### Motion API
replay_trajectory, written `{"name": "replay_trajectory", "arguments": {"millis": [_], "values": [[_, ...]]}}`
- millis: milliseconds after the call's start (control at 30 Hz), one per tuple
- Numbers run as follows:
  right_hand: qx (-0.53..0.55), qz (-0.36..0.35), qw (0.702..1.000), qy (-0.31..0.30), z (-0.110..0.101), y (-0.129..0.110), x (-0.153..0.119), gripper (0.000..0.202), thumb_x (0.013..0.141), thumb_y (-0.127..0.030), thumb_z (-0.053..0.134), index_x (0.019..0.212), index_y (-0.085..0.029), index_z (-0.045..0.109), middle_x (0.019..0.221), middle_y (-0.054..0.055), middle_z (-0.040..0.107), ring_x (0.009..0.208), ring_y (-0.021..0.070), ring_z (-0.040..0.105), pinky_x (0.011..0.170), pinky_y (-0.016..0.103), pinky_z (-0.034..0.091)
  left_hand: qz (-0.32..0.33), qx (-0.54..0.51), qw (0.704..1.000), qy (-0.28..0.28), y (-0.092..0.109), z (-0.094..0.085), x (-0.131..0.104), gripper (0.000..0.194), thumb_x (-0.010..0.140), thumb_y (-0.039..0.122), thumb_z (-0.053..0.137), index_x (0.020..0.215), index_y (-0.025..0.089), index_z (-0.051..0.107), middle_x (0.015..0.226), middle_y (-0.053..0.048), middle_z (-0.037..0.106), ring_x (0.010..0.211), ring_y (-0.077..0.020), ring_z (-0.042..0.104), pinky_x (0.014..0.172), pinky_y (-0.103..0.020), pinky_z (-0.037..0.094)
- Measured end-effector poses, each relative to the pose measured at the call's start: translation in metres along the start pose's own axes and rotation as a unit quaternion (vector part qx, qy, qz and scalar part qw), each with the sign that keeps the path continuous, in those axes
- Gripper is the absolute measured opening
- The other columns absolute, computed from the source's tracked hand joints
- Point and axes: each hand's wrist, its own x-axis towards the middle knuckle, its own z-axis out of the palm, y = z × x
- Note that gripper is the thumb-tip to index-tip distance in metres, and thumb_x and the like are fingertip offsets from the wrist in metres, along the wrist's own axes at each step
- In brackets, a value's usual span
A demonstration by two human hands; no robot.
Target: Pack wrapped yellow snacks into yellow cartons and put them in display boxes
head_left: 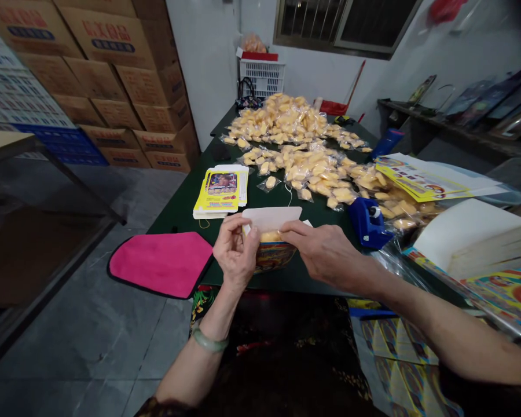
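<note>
A small printed cardboard box (272, 259) stands at the table's near edge with its white flap (271, 218) raised at the back. Pale yellow pieces (270, 237) show in its opening. My left hand (237, 252) grips the box's left side, thumb at the front and fingers by the flap. At the right upper edge, the closed fingers of my right hand (327, 249) hold the box where flap and side meet; their tips are partly hidden. Behind the box lies a stack of flat yellow-and-white printed cartons (219, 191).
Many wrapped yellow pieces (290, 119) are heaped across the green table (178, 217). A blue tape dispenser (369, 223) sits right of my hands, near a large open carton (481, 249). A pink cloth (160, 263) overhangs the left edge. Brown boxes (125, 40) are stacked back left.
</note>
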Motion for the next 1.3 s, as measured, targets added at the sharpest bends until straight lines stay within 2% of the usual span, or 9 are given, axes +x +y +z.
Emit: {"name": "replay_trajectory", "arguments": {"millis": [167, 267, 433, 600, 733, 867, 1033, 1200, 1300], "values": [[0.010, 0.013, 0.999, 0.031, 0.007, -0.005, -0.002, 0.038, 0.078, -0.003, 0.038, 0.105, -0.016, 0.061, 0.111, 0.009, 0.063, 0.060, 0.0130, 0.055, 0.047, 0.028, 0.026, 0.045, 0.085, 0.994, -0.056, -0.001, -0.010, -0.003, 0.019, 0.086, 0.028, 0.056, 0.072, 0.017, 0.064, 0.080, -0.003, 0.063, 0.074, -0.0132, 0.059, 0.066, -0.026, 0.048], [0.099, -0.007, 0.984, 0.148, 0.015, -0.002, -0.005, 0.031, 0.080, -0.006, 0.040, 0.100, -0.014, 0.062, 0.101, 0.010, 0.065, 0.069, 0.0154, 0.059, 0.053, 0.027, 0.038, 0.006, 0.100, 0.993, -0.060, -0.003, -0.012, -0.002, 0.027, 0.090, 0.032, 0.050, 0.075, 0.018, 0.067, 0.082, -0.004, 0.064, 0.078, -0.0149, 0.060, 0.070, -0.028, 0.048], [0.387, 0.151, 0.798, 0.437, 0.042, 0.010, -0.015, 0.013, 0.088, -0.019, 0.048, 0.097, -0.018, 0.057, 0.090, 0.004, 0.062, 0.056, 0.0080, 0.052, 0.048, 0.023, 0.039, -0.038, 0.055, 0.997, -0.046, -0.009, -0.009, -0.005, 0.020, 0.088, 0.032, 0.053, 0.080, 0.018, 0.065, 0.082, -0.003, 0.062, 0.079, -0.0137, 0.059, 0.071, -0.025, 0.048], [0.733, 0.166, 0.612, 0.247, 0.072, 0.023, 0.003, 0.032, 0.076, -0.042, 0.067, 0.093, -0.018, 0.056, 0.062, -0.006, 0.053, 0.043, 0.0049, 0.043, 0.037, 0.017, 0.028, -0.130, -0.075, 0.989, -0.010, -0.013, -0.003, -0.007, 0.034, 0.082, 0.028, 0.060, 0.113, 0.022, 0.050, 0.091, -0.003, 0.064, 0.079, -0.0115, 0.063, 0.070, -0.023, 0.051], [0.833, 0.124, 0.523, 0.130, 0.081, 0.030, 0.018, 0.045, 0.062, -0.051, 0.077, 0.087, -0.019, 0.057, 0.050, -0.009, 0.048, 0.039, 0.0040, 0.039, 0.037, 0.016, 0.027, -0.197, -0.113, 0.974, -0.022, -0.012, -0.001, -0.002, 0.037, 0.078, 0.030, 0.064, 0.113, 0.022, 0.055, 0.098, -0.006, 0.067, 0.086, -0.0138, 0.065, 0.074, -0.025, 0.053], [0.828, 0.098, 0.538, 0.125, 0.079, 0.032, 0.018, 0.038, 0.065, -0.043, 0.077, 0.090, -0.020, 0.062, 0.059, -0.007, 0.054, 0.039, 0.0018, 0.037, 0.037, 0.016, 0.024, -0.187, -0.106, 0.977, 0.006, -0.008, 0.000, 0.003, 0.022, 0.073, 0.024, 0.066, 0.094, 0.023, 0.063, 0.080, 0.001, 0.066, 0.068, -0.0096, 0.062, 0.064, -0.021, 0.051], [0.764, 0.091, 0.600, 0.218, 0.073, 0.022, 0.021, 0.017, 0.072, -0.025, 0.068, 0.088, -0.021, 0.068, 0.080, -0.003, 0.059, 0.044, 0.0007, 0.034, 0.037, 0.017, 0.023, -0.154, -0.114, 0.979, -0.071, -0.004, -0.003, 0.007, 0.011, 0.077, 0.018, 0.058, 0.068, 0.019, 0.065, 0.087, -0.002, 0.068, 0.078, -0.0144, 0.065, 0.073, -0.030, 0.054], [0.765, 0.150, 0.546, 0.307, 0.074, 0.005, 0.028, 0.004, 0.068, -0.019, 0.063, 0.068, -0.018, 0.066, 0.084, -0.003, 0.059, 0.042, -0.0004, 0.028, 0.035, 0.018, 0.020, -0.150, -0.170, 0.966, -0.123, -0.003, -0.011, 0.006, 0.025, 0.081, 0.035, 0.055, 0.081, 0.018, 0.073, 0.105, -0.011, 0.068, 0.090, -0.0230, 0.066, 0.078, -0.040, 0.055], [0.762, 0.142, 0.556, 0.299, 0.076, 0.005, 0.026, 0.007, 0.070, -0.020, 0.061, 0.072, -0.018, 0.067, 0.092, -0.001, 0.064, 0.041, -0.0010, 0.029, 0.036, 0.018, 0.020, -0.145, -0.135, 0.968, -0.151, -0.002, -0.017, 0.007, 0.024, 0.083, 0.038, 0.057, 0.084, 0.018, 0.072, 0.104, -0.010, 0.068, 0.091, -0.0217, 0.066, 0.078, -0.038, 0.054]]}}
